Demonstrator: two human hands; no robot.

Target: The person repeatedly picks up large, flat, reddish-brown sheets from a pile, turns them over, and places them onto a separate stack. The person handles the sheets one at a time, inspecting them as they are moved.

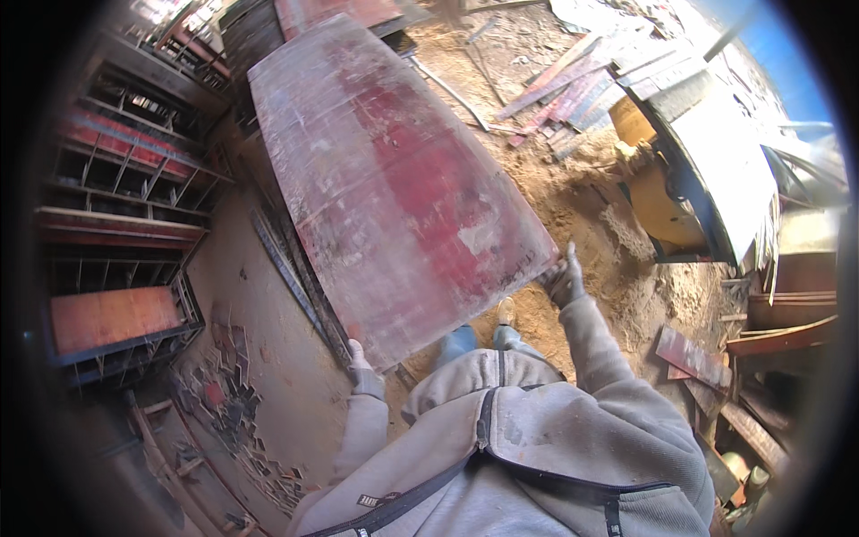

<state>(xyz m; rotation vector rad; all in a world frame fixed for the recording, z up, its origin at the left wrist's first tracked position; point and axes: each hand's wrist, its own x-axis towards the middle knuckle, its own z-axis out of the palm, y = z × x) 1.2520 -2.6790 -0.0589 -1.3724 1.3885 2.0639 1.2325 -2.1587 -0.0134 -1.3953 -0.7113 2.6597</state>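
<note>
A large, worn plywood sheet point(403, 197), red and grey with scuffs and pale patches, stretches away from my body. My left hand point(365, 365) is closed on its near left corner, with the thumb on top and the other fingers mostly hidden. My right hand point(564, 279) grips the near right corner, its thumb pointing up beside the edge and its fingers partly out of sight under the board. The far end of the sheet lies by another reddish board point(335, 13); whether it rests on that board I cannot tell.
Dark metal racks point(125, 224) holding red panels stand on the left. Small wood offcuts point(237, 403) litter the floor there. A yellow-sided machine point(662, 192) stands right, with stacked wood strips point(573, 94) beyond it. Scrap boards point(693, 362) lie at the lower right.
</note>
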